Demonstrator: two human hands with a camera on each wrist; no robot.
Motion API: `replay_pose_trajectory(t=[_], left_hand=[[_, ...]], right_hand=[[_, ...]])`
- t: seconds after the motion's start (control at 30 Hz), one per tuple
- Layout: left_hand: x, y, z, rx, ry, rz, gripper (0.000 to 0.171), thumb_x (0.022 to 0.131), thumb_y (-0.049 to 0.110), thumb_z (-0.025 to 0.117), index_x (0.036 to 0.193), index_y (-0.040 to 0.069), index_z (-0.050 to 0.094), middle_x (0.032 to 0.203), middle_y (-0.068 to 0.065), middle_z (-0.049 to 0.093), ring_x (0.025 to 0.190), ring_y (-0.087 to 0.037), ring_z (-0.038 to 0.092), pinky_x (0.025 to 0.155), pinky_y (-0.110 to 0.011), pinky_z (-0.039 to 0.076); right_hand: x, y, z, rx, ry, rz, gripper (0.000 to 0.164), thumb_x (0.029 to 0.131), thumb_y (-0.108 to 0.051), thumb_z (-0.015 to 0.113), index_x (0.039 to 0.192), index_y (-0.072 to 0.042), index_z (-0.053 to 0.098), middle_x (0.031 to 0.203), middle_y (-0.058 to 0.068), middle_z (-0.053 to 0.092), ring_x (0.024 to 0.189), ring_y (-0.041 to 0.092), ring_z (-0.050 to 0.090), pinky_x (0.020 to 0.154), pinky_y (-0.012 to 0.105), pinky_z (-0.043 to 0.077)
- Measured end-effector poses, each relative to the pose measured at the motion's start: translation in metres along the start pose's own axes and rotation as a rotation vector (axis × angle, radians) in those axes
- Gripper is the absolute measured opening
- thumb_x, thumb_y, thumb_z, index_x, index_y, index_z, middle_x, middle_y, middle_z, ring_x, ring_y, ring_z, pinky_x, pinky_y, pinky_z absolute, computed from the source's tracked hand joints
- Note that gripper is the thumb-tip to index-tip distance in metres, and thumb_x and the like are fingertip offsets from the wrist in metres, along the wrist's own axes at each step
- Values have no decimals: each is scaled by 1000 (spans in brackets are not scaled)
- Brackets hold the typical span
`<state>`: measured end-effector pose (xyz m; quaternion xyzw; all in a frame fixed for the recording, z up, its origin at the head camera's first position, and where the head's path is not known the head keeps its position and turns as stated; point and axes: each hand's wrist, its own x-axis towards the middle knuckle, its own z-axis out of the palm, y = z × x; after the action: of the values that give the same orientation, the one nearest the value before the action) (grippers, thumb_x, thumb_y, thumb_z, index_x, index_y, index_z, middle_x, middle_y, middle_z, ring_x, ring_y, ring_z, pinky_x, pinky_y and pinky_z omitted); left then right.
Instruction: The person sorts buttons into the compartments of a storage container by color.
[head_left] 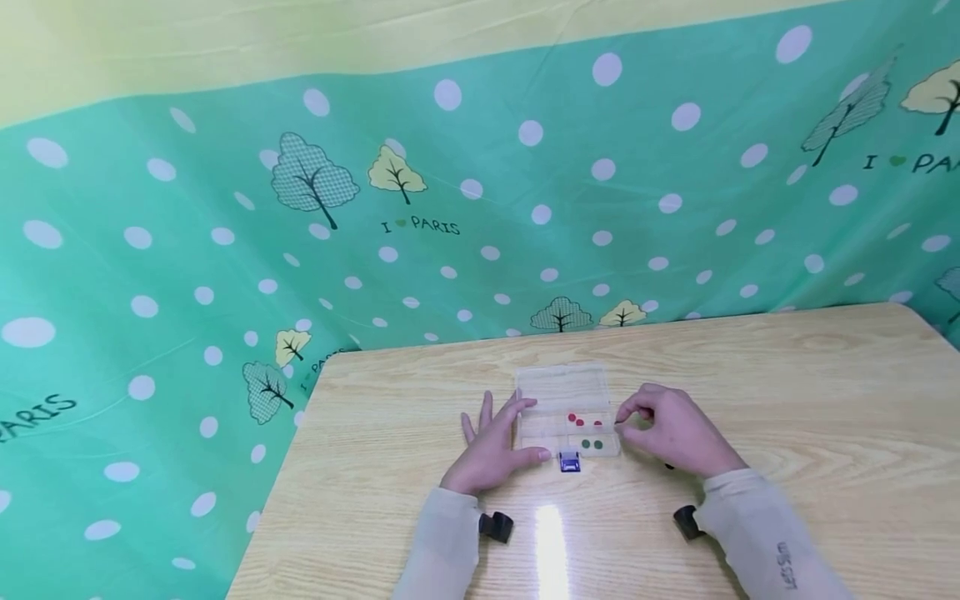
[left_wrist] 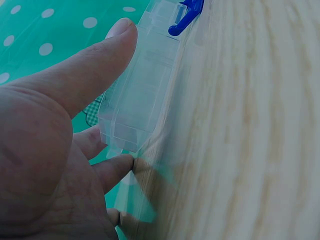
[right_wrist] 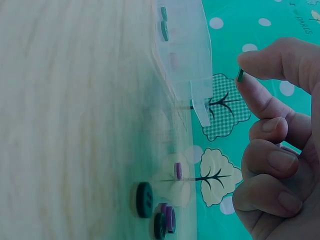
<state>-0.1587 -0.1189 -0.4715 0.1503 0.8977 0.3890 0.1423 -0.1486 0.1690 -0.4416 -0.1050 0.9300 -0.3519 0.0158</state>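
"Where's the green button [right_wrist: 240,75]?"

"Pinched between thumb and index finger of the right hand [head_left: 675,429], showing edge-on in that wrist's view. It's just beside the right end of the clear box [head_left: 555,427]."

"So which way is the box from those fingers?"

"To their left, long axis running left to right. The right hand is nearer that end."

"And the left hand [head_left: 491,450]?"

"At the opposite end, fingers spread, thumb along the front wall."

"Now count."

"One box, with one lid [head_left: 562,387] open at the back and one blue clip [head_left: 570,462] in front. Inside, three red buttons [head_left: 580,422] and two green ones [head_left: 586,444]. On the counter [head_left: 375,417], two dark buttons [right_wrist: 144,200] and some purple buttons [right_wrist: 178,171]: one apart, the others overlapping, so I can't tell their exact number."
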Motion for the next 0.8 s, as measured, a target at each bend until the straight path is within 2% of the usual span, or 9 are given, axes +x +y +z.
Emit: replay_pose_trajectory(t=[0.23, 0.5, 0.8], left_hand=[[0, 0, -1, -2, 1, 2, 80, 83, 45, 79, 152, 28, 42, 167, 2, 18, 152, -33, -16, 110, -59, -29], [0, 1, 0, 4, 5, -3, 80, 83, 46, 79, 152, 30, 42, 166, 4, 17, 152, -33, -16, 110, -59, -29], [0, -1, -1, 7, 7, -8, 80, 82, 47, 78, 152, 31, 42, 166, 3, 17, 152, -31, -17, 110, -58, -29]], right_hand=[[1, -2, 7, 18, -11, -11, 9, 80, -18, 78, 87, -21, 75, 80, -4, 57, 77, 17, 48, 67, 30, 41], [2, -5, 13, 13, -22, -25, 10, 79, -19, 79, 87, -22, 75, 78, -7, 56, 77, 15, 48, 68, 30, 42], [3, -9, 17, -3, -43, -1, 9, 80, -19, 79, 87, -22, 75, 80, -5, 56, 77, 16, 48, 68, 31, 41]])
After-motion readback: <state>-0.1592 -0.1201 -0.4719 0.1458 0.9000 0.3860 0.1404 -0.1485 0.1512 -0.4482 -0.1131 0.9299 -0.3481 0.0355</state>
